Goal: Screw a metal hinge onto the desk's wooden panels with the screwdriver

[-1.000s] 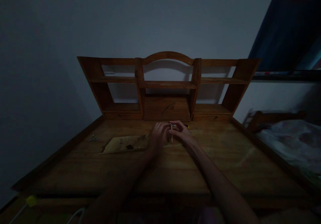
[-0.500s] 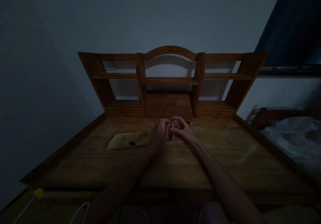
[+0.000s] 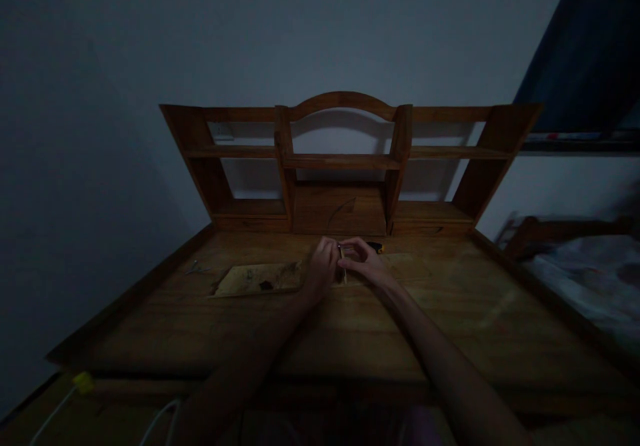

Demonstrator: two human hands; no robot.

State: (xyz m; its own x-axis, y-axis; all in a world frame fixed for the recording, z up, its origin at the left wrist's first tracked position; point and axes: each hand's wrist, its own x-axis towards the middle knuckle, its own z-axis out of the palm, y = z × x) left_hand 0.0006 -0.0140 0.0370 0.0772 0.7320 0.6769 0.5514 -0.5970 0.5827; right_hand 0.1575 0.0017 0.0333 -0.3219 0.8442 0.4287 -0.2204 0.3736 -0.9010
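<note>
My left hand [image 3: 324, 263] and my right hand [image 3: 363, 259] meet over the middle of the wooden desk [image 3: 350, 339]. Between them stands a thin pale strip [image 3: 343, 266], roughly upright, with a small dark or shiny bit at its top. Thumb and fingers of the right hand pinch the strip from the right. The left fingers are curled closed against its other side; what they grip is too dark to name. Just behind the right hand lies a black and yellow tool handle [image 3: 378, 248], partly hidden. Left of the hands lies a flat, stained pale board [image 3: 257, 279].
A wooden shelf unit [image 3: 343, 161] rises along the desk's back edge. Small metal pieces [image 3: 197, 268] lie at the left. Off the front left edge are a yellow plug [image 3: 83, 383] and a white cable [image 3: 167, 409]. Whitish plastic [image 3: 590, 279] is beyond the right edge.
The strip has shifted slightly between the fingers, and the left hand is turned a little more upright. The whole view has moved slightly; other things lie as before.
</note>
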